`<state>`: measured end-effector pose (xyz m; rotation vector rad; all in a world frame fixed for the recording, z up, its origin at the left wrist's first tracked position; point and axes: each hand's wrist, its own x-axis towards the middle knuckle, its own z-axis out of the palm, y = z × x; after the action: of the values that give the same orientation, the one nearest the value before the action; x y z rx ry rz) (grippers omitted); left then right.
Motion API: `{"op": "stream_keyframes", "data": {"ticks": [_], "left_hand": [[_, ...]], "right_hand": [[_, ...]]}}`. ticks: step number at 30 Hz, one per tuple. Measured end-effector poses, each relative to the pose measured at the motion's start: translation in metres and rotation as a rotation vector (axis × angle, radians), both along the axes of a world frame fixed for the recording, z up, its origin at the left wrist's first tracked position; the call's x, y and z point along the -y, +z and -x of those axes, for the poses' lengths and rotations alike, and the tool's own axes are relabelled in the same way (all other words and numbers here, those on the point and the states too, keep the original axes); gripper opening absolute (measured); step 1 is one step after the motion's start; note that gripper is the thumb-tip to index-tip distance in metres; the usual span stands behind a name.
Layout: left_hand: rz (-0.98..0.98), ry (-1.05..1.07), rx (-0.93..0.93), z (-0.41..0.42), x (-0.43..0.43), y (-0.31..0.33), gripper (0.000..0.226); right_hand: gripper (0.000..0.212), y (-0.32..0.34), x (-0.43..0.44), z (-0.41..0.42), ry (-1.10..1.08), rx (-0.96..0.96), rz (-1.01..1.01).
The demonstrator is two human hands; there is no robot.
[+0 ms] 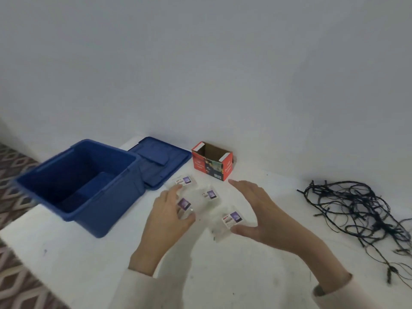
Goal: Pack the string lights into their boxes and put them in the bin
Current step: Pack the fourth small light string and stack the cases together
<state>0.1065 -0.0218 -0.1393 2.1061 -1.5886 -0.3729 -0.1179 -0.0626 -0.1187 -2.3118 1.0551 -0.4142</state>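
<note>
1. Nearest the camera are two pale sleeves; from them the left hand [166,216] and right hand [259,214] reach out over a white table [89,264].
2. At about 9 o'clock from the hands stands a blue bin [84,188], open, and nothing shows inside it but its own stepped floor. Its lid [159,162] lies flat just behind it, toward 11 o'clock.
3. Left hand: fingers [178,190] spread and resting on a cluster of small clear packets [200,204] with purple-and-white labels. It touches two of them, but I cannot tell whether it has any real hold.
4. I count four labels. The packets look light, glossy and likely slippery, so pinching them by the edges or scooping them between both palms seems safest.
5. At 12 o'clock, against the wall, a red box [211,163] stands with its top flaps up and a brown inside that looks empty. Being thin card, it would crush if squeezed; better held by its short ends.
6. Right hand: open and cupped, thumb beside the nearest packet, closed on nothing.
7. At 3 o'clock, well apart from the hands, lies a tangle of dark string lights [356,210], loose on the table and not yet boxed. Limp, light and snag-prone; I would gather the wire into loops, not pull one strand.
</note>
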Motion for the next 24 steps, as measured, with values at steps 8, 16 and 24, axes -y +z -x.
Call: {"op": "stream_keyframes", "data": {"ticks": [8,16,24], "left_hand": [[-0.092,0.316,0.001,-0.025,-0.004,-0.040,0.059],[-0.177,0.327,0.169,-0.023,0.002,-0.041,0.070],[0.113,0.067,0.001,0.044,0.032,-0.007,0.054]], "right_hand": [[0.071,-0.014,0.001,-0.017,-0.030,-0.082,-0.045],[0.060,-0.017,0.002,-0.018,-0.043,-0.099,-0.065],[0.050,-0.023,0.014,0.031,-0.210,-0.091,-0.037]]}}
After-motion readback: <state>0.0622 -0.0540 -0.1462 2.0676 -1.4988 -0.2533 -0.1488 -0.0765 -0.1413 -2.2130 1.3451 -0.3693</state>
